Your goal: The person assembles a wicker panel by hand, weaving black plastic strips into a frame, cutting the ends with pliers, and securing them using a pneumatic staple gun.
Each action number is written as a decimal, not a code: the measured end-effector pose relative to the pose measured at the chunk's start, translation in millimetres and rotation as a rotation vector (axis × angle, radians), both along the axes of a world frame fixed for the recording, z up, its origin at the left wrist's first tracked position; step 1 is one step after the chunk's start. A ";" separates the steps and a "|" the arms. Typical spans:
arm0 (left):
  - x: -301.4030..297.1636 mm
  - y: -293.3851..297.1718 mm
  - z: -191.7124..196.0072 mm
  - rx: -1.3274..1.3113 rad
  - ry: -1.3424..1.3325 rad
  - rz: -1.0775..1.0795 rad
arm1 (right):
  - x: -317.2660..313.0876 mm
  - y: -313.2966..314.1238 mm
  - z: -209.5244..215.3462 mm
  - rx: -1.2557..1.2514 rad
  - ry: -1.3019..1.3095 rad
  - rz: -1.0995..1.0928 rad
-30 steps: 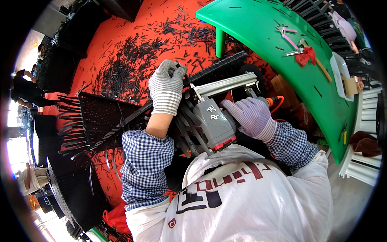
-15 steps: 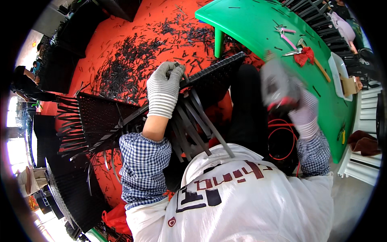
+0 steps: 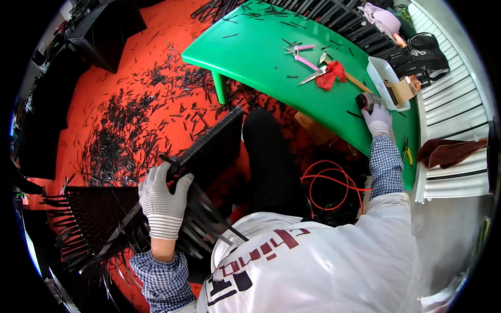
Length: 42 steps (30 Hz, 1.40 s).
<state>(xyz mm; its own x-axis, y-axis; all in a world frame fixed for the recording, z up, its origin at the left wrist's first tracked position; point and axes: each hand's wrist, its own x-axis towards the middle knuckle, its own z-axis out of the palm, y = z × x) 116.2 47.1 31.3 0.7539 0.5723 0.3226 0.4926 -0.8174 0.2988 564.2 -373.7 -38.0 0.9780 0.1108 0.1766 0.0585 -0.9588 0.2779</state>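
Note:
My left hand (image 3: 163, 201), in a striped white glove, is closed around the edge of a black woven panel (image 3: 211, 146). Loose flat black strips (image 3: 206, 216) hang from the panel beside my wrist, toward my lap. On the right, my gloved right hand (image 3: 377, 119) reaches out over the green table (image 3: 250, 52) and grips a grey power tool (image 3: 367, 99) with a red and black end. The tool is at the tabletop, beside a white plastic tray (image 3: 383, 83); its underside is hidden, so I cannot tell whether it rests there.
Pink-handled shears (image 3: 305, 60), a red cloth (image 3: 331, 76), a wooden handle (image 3: 357, 82) and yellow-handled pliers (image 3: 407, 152) lie on the table. A red hose (image 3: 334, 166) loops by my right leg. Black offcuts (image 3: 117, 138) litter the red floor. Another woven piece (image 3: 96, 214) stands left.
My right hand has carried the power tool from near my lap out to the table by the tray. My left hand has shifted along with the tilted panel, its grip now wider around the edge.

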 end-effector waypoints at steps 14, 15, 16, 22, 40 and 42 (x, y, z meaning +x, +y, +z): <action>2.6 -10.0 9.0 -0.110 0.031 0.044 | 111.7 235.9 -17.3 0.011 0.286 0.529; -0.3 -10.8 10.6 -0.107 0.012 0.030 | 116.8 247.8 -17.6 0.044 0.315 0.563; -1.4 -15.4 12.9 -0.132 0.027 0.043 | 128.6 252.1 -22.9 0.067 0.348 0.603; 0.4 -13.2 7.3 -0.121 -0.045 0.034 | 200.3 260.7 -30.1 0.073 0.491 0.684; -3.2 -9.3 -12.2 -0.013 -0.117 0.032 | -167.9 304.8 110.4 0.488 0.292 1.783; -2.5 -8.1 -16.8 -0.015 -0.111 0.025 | -193.4 302.7 102.8 0.389 0.382 1.840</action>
<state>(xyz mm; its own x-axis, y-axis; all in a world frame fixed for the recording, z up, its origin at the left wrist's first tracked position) 113.7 39.0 14.5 0.6994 0.5958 0.3947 0.4762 -0.8003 0.3643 370.8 -71.0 64.8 -0.2942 0.9142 0.2788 0.9200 0.3499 -0.1763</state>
